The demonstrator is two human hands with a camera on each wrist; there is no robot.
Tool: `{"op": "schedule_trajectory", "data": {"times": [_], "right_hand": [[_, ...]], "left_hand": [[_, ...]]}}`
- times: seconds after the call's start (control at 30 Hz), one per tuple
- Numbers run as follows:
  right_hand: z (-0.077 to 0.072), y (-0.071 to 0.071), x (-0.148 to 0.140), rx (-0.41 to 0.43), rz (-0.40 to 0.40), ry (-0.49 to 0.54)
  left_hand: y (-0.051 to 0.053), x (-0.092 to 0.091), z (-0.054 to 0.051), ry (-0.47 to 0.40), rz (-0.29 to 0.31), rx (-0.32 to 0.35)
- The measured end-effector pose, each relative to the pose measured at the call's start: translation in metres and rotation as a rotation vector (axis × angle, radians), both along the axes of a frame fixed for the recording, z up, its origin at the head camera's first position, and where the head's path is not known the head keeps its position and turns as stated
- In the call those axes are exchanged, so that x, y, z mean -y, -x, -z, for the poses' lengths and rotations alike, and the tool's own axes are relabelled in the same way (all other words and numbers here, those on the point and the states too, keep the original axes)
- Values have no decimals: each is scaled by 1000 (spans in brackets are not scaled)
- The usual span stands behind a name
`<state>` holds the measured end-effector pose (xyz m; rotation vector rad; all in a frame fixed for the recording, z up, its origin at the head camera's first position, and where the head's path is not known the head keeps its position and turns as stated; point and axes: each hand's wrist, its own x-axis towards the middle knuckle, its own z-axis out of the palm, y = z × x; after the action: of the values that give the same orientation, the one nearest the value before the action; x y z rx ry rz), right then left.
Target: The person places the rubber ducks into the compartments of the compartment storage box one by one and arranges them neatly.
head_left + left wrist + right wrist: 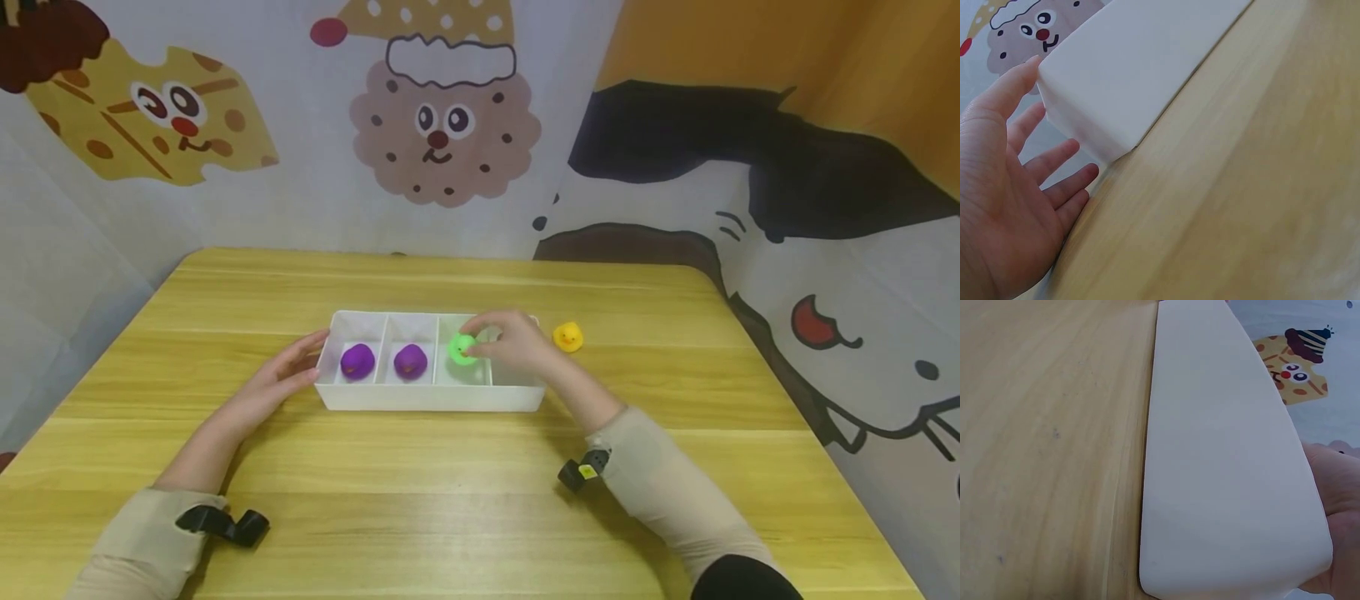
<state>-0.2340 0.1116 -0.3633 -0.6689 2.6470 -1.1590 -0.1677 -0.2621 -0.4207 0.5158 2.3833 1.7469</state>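
A white box (431, 399) with several compartments stands on the table; one purple duck (357, 361) lies in its leftmost compartment and another purple duck (410, 362) in the one beside it. My right hand (513, 340) reaches over the right part of the box and pinches a green duck (461, 350) at the third compartment. In the right wrist view the box wall (1229, 456) hides most of that hand (1338, 512). The left hand (273, 385) touches the box's left end; its fingers are spread and relaxed in the left wrist view, thumb at the box corner (1085, 134).
A yellow duck (567, 337) lies on the wooden table (390, 500), just right of the box and behind my right forearm. A curtain (300, 217) with cartoon figures hangs along the table's far edge and right side.
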Motion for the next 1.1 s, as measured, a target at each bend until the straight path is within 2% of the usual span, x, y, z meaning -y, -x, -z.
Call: {"op": "schedule_trajectory", "data": {"times": [0.33,0.63,1.1], "right_hand": [[2,0,7,40,8,-29],[5,0,12,12,-11,-84],[4,0,14,40,-7,-135]], "left_hand": [[0,0,0,-1,1,-3],[1,0,-2,3,-5,2],[1,2,0,26,1,-7]]}}
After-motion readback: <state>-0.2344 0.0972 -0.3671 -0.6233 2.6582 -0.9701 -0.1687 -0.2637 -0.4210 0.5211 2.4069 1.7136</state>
